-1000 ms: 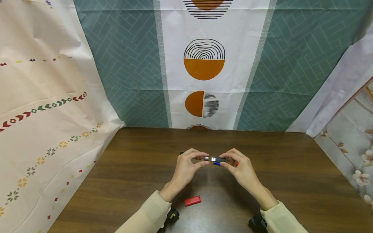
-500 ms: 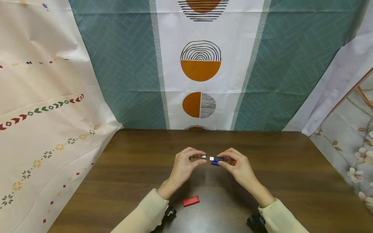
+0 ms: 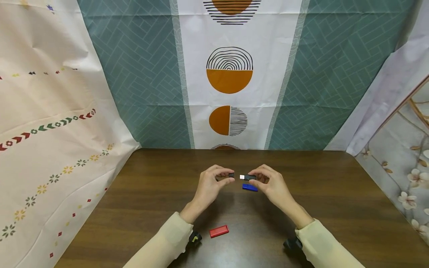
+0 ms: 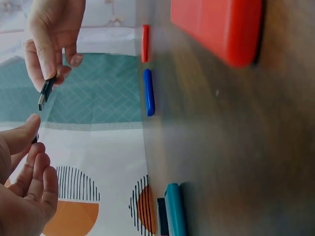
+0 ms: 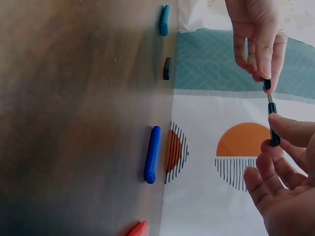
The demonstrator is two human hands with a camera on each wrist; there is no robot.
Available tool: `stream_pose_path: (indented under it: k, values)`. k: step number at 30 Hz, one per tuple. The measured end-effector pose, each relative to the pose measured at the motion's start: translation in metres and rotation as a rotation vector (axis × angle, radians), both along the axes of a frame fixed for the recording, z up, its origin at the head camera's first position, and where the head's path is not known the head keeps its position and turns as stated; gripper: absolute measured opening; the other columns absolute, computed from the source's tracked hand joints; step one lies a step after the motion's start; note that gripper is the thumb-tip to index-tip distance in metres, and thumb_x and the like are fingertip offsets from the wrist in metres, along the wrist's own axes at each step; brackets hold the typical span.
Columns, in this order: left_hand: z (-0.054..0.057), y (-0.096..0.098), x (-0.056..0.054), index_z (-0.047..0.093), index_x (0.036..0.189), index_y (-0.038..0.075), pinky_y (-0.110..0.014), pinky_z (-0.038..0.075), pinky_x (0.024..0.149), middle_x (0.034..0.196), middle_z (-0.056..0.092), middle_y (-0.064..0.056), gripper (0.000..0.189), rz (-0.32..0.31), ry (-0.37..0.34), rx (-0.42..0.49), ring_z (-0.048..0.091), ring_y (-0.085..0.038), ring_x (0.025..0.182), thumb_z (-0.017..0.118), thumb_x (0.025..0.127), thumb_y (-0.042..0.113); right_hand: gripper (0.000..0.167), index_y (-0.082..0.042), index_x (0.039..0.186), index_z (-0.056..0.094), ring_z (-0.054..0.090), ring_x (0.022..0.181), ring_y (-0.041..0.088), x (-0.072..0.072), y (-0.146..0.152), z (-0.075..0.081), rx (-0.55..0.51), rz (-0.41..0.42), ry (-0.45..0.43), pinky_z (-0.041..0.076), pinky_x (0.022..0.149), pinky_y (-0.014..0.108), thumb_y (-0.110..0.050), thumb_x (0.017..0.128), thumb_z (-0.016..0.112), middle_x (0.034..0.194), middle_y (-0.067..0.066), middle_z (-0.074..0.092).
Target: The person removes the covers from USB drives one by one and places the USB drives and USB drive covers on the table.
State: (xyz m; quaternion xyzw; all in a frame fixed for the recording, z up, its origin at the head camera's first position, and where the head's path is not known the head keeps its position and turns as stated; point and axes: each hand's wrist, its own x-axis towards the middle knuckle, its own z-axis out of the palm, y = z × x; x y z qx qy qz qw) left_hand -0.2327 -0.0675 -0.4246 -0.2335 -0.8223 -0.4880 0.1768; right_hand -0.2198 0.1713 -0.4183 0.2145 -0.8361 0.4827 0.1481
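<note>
In the head view my right hand [image 3: 273, 186] pinches a black USB stick [image 3: 248, 177] by its body, its metal plug pointing left. My left hand [image 3: 212, 184] pinches a small black cap [image 3: 231, 175] between thumb and fingertips, mostly covered in the left wrist view. A narrow gap separates plug and cap in the head view. Both hands are above the table. Just below the right fingertips in that view lies a blue stick-shaped piece [image 3: 250, 187]. A red stick-shaped piece [image 3: 219, 231] lies nearer, between the forearms.
On the brown tabletop [image 3: 161, 186], the left wrist view also shows a teal stick-like piece [image 4: 175, 209], a black piece [image 4: 162, 216] and a second, farther red piece [image 4: 145, 43]. A patterned cloth [image 3: 154, 74] hangs behind the far edge.
Both hands have shifted slightly up in the head view, uncovering the blue piece. The cap's light face has turned out of sight. The plug and cap stay apart; the camera view shifted a little.
</note>
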Motion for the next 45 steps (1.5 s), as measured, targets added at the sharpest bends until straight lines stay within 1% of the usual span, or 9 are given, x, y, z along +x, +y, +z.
stream_pose_path:
  k: [7, 12, 16, 19, 24, 29, 36, 42, 45]
  values:
    - [0.002, -0.009, -0.01, 0.082, 0.108, 0.01, -0.04, 0.058, 0.082, 0.098, 0.073, -0.007, 0.023, 0.025, -0.038, 0.002, 0.068, -0.017, 0.09, 0.086, 0.085, 0.012, 0.017, -0.008, 0.104, 0.078, 0.055, 0.076, 0.018, -0.015, -0.008, 0.006, 0.017, 0.015, -0.027, 0.047, 0.066, 0.026, -0.006, 0.088, 0.083, 0.093, 0.005, 0.065]
    - [0.004, -0.016, -0.017, 0.082, 0.111, 0.012, -0.033, 0.058, 0.081, 0.097, 0.072, 0.0, 0.025, 0.048, -0.077, -0.009, 0.069, -0.016, 0.09, 0.086, 0.087, 0.018, 0.017, -0.008, 0.103, 0.078, 0.055, 0.078, 0.018, -0.024, -0.013, 0.007, 0.029, 0.012, -0.024, 0.047, 0.067, 0.025, -0.003, 0.087, 0.083, 0.092, 0.003, 0.064]
    - [0.006, -0.024, -0.024, 0.082, 0.111, 0.012, -0.037, 0.058, 0.083, 0.098, 0.071, 0.0, 0.025, 0.061, -0.094, -0.004, 0.069, -0.017, 0.091, 0.086, 0.087, 0.018, 0.018, -0.006, 0.103, 0.078, 0.056, 0.078, 0.018, -0.032, -0.02, 0.006, 0.047, 0.013, -0.023, 0.048, 0.068, 0.026, -0.003, 0.086, 0.084, 0.09, 0.003, 0.064]
    - [0.006, -0.03, -0.03, 0.082, 0.111, 0.011, -0.04, 0.058, 0.085, 0.098, 0.072, -0.001, 0.025, 0.075, -0.115, 0.003, 0.069, -0.019, 0.091, 0.086, 0.087, 0.016, 0.018, -0.006, 0.104, 0.078, 0.056, 0.079, 0.018, -0.039, -0.026, 0.007, 0.049, 0.021, -0.059, 0.048, 0.069, 0.027, -0.006, 0.087, 0.084, 0.091, 0.004, 0.065]
    - [0.005, -0.038, -0.039, 0.083, 0.11, 0.012, -0.037, 0.057, 0.082, 0.096, 0.072, -0.002, 0.024, 0.087, -0.147, -0.009, 0.069, -0.022, 0.088, 0.087, 0.086, 0.014, 0.019, -0.006, 0.106, 0.078, 0.057, 0.08, 0.019, -0.05, -0.031, 0.009, 0.054, 0.011, -0.105, 0.049, 0.071, 0.029, -0.006, 0.088, 0.084, 0.091, 0.003, 0.065]
    - [0.004, -0.041, -0.044, 0.082, 0.111, 0.009, -0.034, 0.055, 0.077, 0.096, 0.072, -0.002, 0.025, 0.088, -0.158, -0.048, 0.067, -0.021, 0.085, 0.087, 0.086, 0.014, 0.019, -0.003, 0.106, 0.077, 0.058, 0.08, 0.02, -0.059, -0.035, 0.012, 0.085, 0.017, -0.117, 0.049, 0.072, 0.03, -0.004, 0.088, 0.083, 0.092, 0.005, 0.067]
    - [0.0, -0.043, -0.056, 0.083, 0.108, 0.01, -0.031, 0.054, 0.074, 0.097, 0.071, -0.002, 0.023, 0.097, -0.168, -0.096, 0.065, -0.018, 0.083, 0.086, 0.087, 0.015, 0.017, -0.001, 0.103, 0.078, 0.059, 0.081, 0.02, -0.073, -0.042, 0.007, 0.108, 0.025, -0.167, 0.05, 0.073, 0.031, -0.002, 0.087, 0.084, 0.093, 0.008, 0.068]
    - [-0.003, -0.047, -0.069, 0.082, 0.109, 0.009, -0.033, 0.055, 0.073, 0.099, 0.071, -0.005, 0.022, 0.112, -0.194, -0.116, 0.065, -0.021, 0.084, 0.085, 0.088, 0.015, 0.015, -0.002, 0.102, 0.078, 0.06, 0.081, 0.022, -0.083, -0.047, 0.005, 0.115, 0.013, -0.195, 0.05, 0.072, 0.032, -0.002, 0.087, 0.083, 0.093, 0.008, 0.069]
    - [-0.005, -0.052, -0.072, 0.082, 0.11, 0.008, -0.034, 0.055, 0.074, 0.096, 0.07, -0.005, 0.023, 0.119, -0.205, -0.127, 0.066, -0.022, 0.086, 0.085, 0.088, 0.015, 0.015, -0.002, 0.102, 0.079, 0.06, 0.081, 0.022, -0.088, -0.054, 0.005, 0.123, 0.009, -0.208, 0.05, 0.071, 0.031, -0.003, 0.088, 0.083, 0.093, 0.008, 0.069]
